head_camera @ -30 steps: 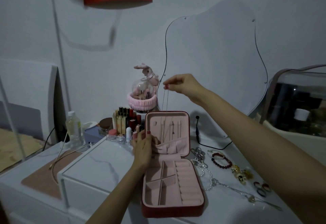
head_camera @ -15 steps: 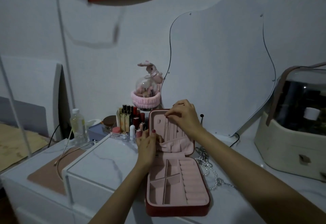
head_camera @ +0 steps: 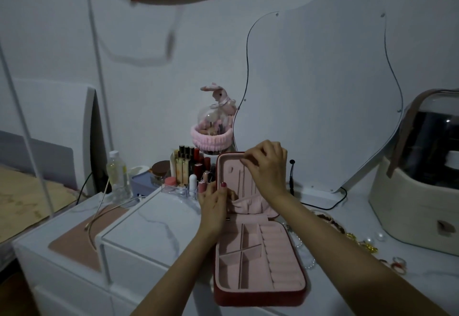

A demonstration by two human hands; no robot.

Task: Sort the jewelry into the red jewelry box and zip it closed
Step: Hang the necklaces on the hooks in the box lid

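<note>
The red jewelry box (head_camera: 258, 300) lies open on the white table, its pink compartments bare. The lid (head_camera: 229, 167) stands upright. My left hand (head_camera: 213, 204) grips the lid's left edge, thumb on the pink lining above the pocket. At the lid's top edge my right hand (head_camera: 267, 164) pinches a thin necklace (head_camera: 243, 181), whose chain hangs down the lining. More jewelry lies right of the box: a pearl strand (head_camera: 301, 243), a dark bead bracelet (head_camera: 332, 221), gold pieces (head_camera: 367, 247) and rings (head_camera: 397, 263).
A clear organizer of lipsticks (head_camera: 188, 171) and a water bottle (head_camera: 116, 174) stand behind the box at left. A white drawer unit (head_camera: 149, 226) sits left of it. A wavy mirror (head_camera: 323, 92) leans on the wall; a cream cosmetics case (head_camera: 417, 206) stands at right.
My right hand came down from above the box with the necklace to the lid's top edge. My left hand stayed on the lid. The view shifted slightly.
</note>
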